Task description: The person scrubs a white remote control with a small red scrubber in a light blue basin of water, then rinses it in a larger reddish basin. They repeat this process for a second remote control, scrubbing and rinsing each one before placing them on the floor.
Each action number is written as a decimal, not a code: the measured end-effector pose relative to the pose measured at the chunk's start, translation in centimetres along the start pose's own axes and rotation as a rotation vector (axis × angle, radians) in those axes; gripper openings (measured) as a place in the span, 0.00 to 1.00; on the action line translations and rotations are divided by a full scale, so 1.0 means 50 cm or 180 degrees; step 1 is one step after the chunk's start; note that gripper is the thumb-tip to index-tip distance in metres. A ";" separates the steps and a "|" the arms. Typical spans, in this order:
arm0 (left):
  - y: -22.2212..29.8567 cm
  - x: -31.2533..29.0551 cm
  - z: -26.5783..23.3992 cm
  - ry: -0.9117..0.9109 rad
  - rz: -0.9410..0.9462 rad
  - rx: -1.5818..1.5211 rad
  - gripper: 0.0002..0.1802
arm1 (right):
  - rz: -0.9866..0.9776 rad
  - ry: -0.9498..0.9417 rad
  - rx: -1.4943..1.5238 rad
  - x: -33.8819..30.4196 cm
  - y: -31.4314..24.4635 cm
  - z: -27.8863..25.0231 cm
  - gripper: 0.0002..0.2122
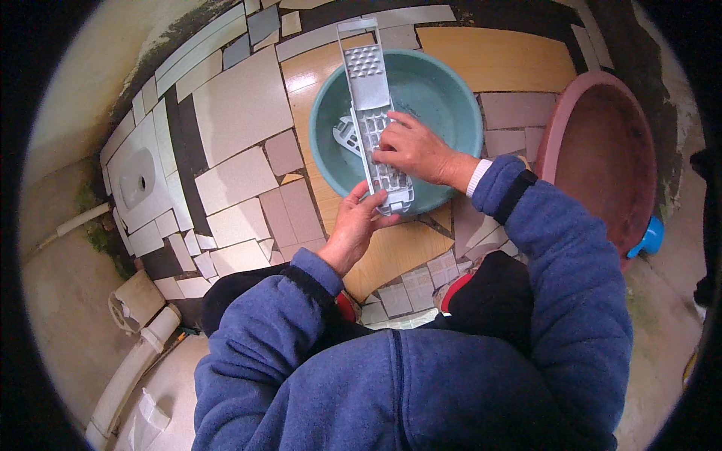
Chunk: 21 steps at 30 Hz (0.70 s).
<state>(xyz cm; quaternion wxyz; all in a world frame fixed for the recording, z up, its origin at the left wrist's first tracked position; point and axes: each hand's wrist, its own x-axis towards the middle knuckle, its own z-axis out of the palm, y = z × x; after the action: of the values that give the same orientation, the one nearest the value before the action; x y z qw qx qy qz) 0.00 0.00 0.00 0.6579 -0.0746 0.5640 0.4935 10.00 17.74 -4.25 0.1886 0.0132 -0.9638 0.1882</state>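
Note:
A long, pale grey plastic grater (370,89) lies tilted over the near-left side of a green basin (470,124), its far end reaching past the rim. It has a raised, bumpy grating section at the far end and a grid of openings nearer me. My left hand (359,225) grips its near end between thumb and fingers. My right hand (421,152) bends over the grid, fingertips curled against it; whatever they may pinch is hidden. Inside the basin, left of the grater, rests a loose grey plastic piece with slots (346,136).
A large reddish tub (553,131) stands at the right, with a blue object (648,237) by its near side. At the left are a white squat toilet (139,180) and pipes (135,368) along the wall. Mixed tile pieces (244,101) cover the floor.

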 end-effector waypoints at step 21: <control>-0.013 0.001 -0.004 0.0171 0.0257 0.0125 0.16 | 0.0385 -0.0062 -0.0528 0.005 -0.025 0.001 0.08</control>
<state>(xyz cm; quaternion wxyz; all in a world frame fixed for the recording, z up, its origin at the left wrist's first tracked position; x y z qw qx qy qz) 0.36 -0.43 -0.42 0.6233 -0.0521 0.5936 0.5064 9.90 16.56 -3.73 0.1679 -0.0589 -0.9768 0.1187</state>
